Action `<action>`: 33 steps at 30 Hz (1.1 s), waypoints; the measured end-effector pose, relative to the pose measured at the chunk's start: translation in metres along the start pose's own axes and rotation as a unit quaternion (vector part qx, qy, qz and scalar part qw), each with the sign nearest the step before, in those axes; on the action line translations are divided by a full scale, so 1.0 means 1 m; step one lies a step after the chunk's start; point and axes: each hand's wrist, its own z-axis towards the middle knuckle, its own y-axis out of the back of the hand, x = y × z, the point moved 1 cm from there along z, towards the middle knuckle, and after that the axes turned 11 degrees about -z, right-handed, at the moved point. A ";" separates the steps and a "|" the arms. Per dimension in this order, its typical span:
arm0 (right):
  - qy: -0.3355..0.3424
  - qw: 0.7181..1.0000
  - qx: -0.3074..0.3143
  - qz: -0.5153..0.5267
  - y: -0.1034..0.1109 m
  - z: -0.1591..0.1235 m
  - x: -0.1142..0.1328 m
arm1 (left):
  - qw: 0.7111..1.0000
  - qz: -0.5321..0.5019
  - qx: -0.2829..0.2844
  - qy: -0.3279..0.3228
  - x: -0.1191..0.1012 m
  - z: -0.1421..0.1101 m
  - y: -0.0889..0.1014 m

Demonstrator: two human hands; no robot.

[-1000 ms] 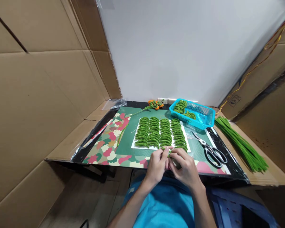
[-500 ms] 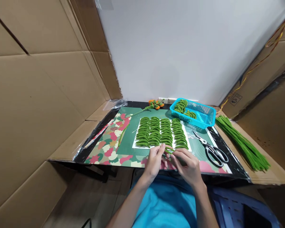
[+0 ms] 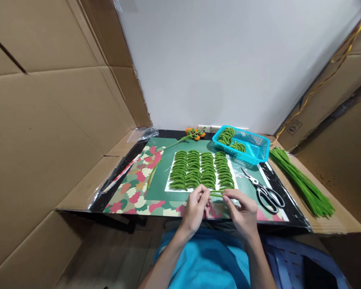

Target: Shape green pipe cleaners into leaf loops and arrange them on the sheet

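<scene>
Green, slender and seemingly doubled into two close strands, a strip (image 3: pixel 216 193) spans the gap between the hands over the near side of the surface (image 3: pixel 297 218). Fingers of the left hand (image 3: pixel 197 206) are pinched together on one end; those of the right hand (image 3: pixel 242 206) pinch the other. Its long axis runs nearly level from left to right, roughly along the near edge. Just beyond, a white sheet (image 3: pixel 167 188) carries four columns of curved green pieces (image 3: pixel 208 170), filling the space directly ahead. Scissors (image 3: pixel 266 196) lie right of the right hand, slightly parted blades pointing away and leftward. A loose green strip (image 3: pixel 153 176) rests left of the sheet on a green mat (image 3: pixel 156 193). Behind stand a blue basket (image 3: pixel 260 154) holding more curved pieces and, lying left of it, an orange flower stem (image 3: pixel 183 139). Farther right, a bundle of green stems (image 3: pixel 302 182) slants; the cardboard wall (image 3: pixel 315 100) beyond bears a dark boxed symbol (image 3: pixel 294 127), too small to read.
</scene>
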 end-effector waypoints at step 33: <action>-0.001 0.998 0.026 0.049 -0.002 0.011 -0.005 | 0.998 -0.014 -0.046 -0.034 -0.003 0.007 0.009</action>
